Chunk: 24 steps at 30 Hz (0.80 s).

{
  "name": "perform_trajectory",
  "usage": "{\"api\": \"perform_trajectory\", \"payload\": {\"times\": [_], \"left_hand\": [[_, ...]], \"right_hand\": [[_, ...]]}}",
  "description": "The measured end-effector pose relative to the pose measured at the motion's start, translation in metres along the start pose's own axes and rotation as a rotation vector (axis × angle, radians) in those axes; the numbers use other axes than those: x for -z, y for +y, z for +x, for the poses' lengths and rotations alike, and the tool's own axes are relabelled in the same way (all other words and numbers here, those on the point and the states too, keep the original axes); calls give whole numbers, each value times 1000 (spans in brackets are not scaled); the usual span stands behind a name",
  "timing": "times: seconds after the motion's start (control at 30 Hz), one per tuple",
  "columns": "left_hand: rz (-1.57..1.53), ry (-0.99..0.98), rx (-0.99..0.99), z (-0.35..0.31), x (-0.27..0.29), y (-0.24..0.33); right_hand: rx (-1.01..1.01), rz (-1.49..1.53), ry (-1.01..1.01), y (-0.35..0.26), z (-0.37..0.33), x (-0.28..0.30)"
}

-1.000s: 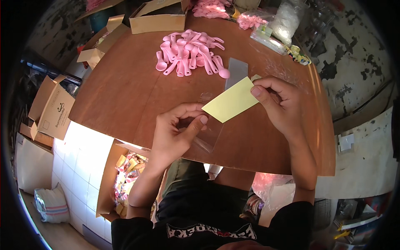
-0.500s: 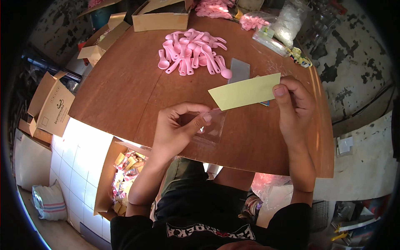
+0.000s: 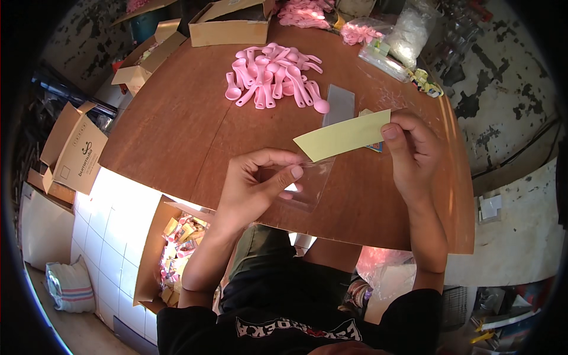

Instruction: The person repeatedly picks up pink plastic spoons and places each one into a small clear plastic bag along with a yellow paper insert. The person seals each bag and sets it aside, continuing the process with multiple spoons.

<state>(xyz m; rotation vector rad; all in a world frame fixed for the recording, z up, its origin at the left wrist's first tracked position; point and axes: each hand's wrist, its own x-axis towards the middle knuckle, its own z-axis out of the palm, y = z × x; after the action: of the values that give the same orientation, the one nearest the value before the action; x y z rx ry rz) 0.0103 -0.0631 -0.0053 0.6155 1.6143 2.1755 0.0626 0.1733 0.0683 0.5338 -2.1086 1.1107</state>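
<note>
My left hand (image 3: 248,186) pinches a clear plastic bag (image 3: 318,186) at its upper edge, between thumb and forefinger. My right hand (image 3: 417,151) grips the right end of a pale yellow-green card (image 3: 346,135). The card's lower left corner meets the mouth of the bag; whether it is inside I cannot tell. Behind the card lie a grey, flat stack of what look like clear bags (image 3: 339,103) and a partly hidden printed card (image 3: 375,148). Farther off on the table is a heap of pink plastic spoons (image 3: 272,77).
The brown wooden table (image 3: 171,136) has an open carton (image 3: 229,32) at its far edge. Bagged white items (image 3: 411,38) and pink pieces (image 3: 361,32) sit far right. By my left forearm, below the table, stands a box of packed goods (image 3: 177,248).
My right hand has brought the card slightly left and down toward the bag. The bag has shifted a little right, and its mouth now meets the card's corner.
</note>
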Motion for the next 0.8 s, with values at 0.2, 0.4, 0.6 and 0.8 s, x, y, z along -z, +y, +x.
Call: {"api": "perform_trajectory", "payload": {"times": [0.2, 0.4, 0.6, 0.8], "left_hand": [[0, -13, -12, 1, 2, -3], [-29, -7, -18, 1, 2, -2], [-31, 28, -24, -1, 5, 0], [-32, 36, -44, -1, 6, 0]], "right_hand": [[-29, 77, 65, 2, -1, 3], [-282, 400, -3, 8, 0, 13], [-352, 432, -356, 12, -7, -4], [-371, 468, -383, 12, 0, 2]]}}
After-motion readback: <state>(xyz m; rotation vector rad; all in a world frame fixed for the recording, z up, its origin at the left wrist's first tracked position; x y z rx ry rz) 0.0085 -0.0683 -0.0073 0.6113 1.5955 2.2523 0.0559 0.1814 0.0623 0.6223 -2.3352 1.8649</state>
